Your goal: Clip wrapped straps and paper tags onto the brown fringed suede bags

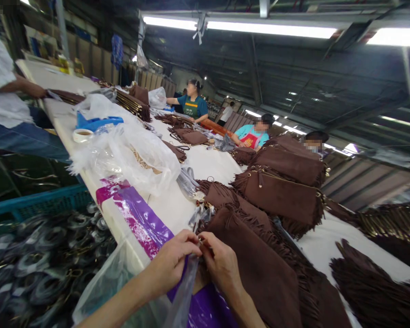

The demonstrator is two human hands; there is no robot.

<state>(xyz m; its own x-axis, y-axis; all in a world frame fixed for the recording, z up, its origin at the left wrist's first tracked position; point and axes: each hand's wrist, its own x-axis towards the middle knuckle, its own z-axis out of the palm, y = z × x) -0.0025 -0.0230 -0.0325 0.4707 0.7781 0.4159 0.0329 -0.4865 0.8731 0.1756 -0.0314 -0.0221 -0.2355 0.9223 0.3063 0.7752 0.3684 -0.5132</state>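
Observation:
My left hand [175, 258] and my right hand [222, 263] meet at the front of the table, fingertips pinched together. Between them they grip the end of a grey plastic-wrapped strap [187, 283], whose length hangs down below my fingers. The small part right at the fingertips is mostly hidden. Close by on the right lies a dark brown fringed bag [253, 255], flat on the table, its top corner near my right hand. Shiny metal fittings and more clear wrapping [203, 214] sit just beyond my fingers. Purple plastic sheeting [143, 218] lies under and beside my left hand.
Fringed brown bags [283, 191] are piled to the right. A crumpled clear bag [133, 155], a blue tape dispenser [97, 122] and a tape roll [82, 135] lie farther left. Below the table edge, a teal crate [44, 202] adjoins many wrapped straps [37, 264]. Several people work around the table.

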